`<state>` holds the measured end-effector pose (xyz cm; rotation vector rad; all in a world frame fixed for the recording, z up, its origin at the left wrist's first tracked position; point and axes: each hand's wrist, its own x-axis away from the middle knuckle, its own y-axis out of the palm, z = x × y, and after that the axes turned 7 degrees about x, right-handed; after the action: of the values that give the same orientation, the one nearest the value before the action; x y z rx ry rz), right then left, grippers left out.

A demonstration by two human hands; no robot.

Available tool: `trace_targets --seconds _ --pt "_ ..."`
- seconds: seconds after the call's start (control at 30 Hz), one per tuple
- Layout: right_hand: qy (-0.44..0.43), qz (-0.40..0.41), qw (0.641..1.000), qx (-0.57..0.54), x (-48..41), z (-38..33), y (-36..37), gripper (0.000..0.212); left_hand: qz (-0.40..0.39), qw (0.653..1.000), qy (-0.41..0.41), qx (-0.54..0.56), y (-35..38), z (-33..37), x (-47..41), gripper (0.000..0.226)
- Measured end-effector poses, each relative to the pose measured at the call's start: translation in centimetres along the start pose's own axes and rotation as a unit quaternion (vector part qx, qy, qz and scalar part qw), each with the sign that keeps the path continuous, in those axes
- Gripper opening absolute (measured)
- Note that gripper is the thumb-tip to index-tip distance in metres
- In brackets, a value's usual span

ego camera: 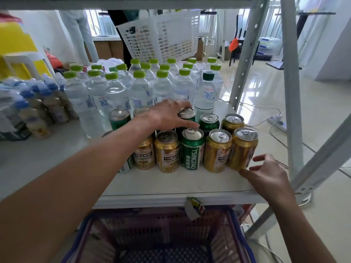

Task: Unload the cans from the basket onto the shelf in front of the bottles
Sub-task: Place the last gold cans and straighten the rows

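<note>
Gold and green cans (191,149) crowd mid-frame before the bottles (140,86). My left hand (167,114) grips a back-row green can (187,113); my right hand (266,177), loosely spread, touches the tilted gold can (244,149), which might topple off the shelf (171,183).

From my feed, the cans (191,147) are a mix of gold and green with silver tops, the bottles (140,86) are clear with lime caps, the basket (152,242) is pinkish-red with blue handles, and the crate (161,35) is white lattice.
</note>
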<state>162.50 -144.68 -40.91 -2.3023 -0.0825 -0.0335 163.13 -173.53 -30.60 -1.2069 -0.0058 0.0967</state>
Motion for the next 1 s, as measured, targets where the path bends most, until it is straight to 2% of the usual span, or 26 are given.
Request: trace_targets --seconds 0.17,0.37,0.67,0.77,0.83,0.93,1.0 --pt "0.023 -0.012 0.999 0.032 -0.2 0.1 0.8 0.051 0.024 0.999 0.003 0.044 0.0 -0.5 -0.2 0.073" --pt "0.031 -0.019 0.997 0.061 -0.3 0.0 1.0 0.052 0.033 0.998 0.024 0.049 0.1 -0.7 -0.3 0.073" --pt "0.027 -0.019 0.995 0.095 -0.2 -0.1 1.3 0.047 0.108 0.991 0.047 0.064 0.6 -0.5 -0.1 0.065" --pt "0.028 -0.017 0.994 0.1 -0.3 -0.2 1.4 0.045 0.104 0.992 0.038 0.056 0.5 -0.7 -0.3 0.069" --pt "0.026 -0.017 0.994 0.101 -0.3 -0.1 1.4 0.048 0.097 0.993 0.035 0.051 0.1 -0.8 -0.3 0.068" --pt "0.008 -0.031 0.995 0.091 -0.1 -0.1 1.3 0.064 0.113 0.991 0.029 0.069 -0.4 -0.3 0.7 0.072" --pt "-0.007 -0.034 0.995 0.09 0.0 -0.1 1.4 0.071 0.187 0.981 0.033 0.043 0.2 0.9 2.6 0.066"
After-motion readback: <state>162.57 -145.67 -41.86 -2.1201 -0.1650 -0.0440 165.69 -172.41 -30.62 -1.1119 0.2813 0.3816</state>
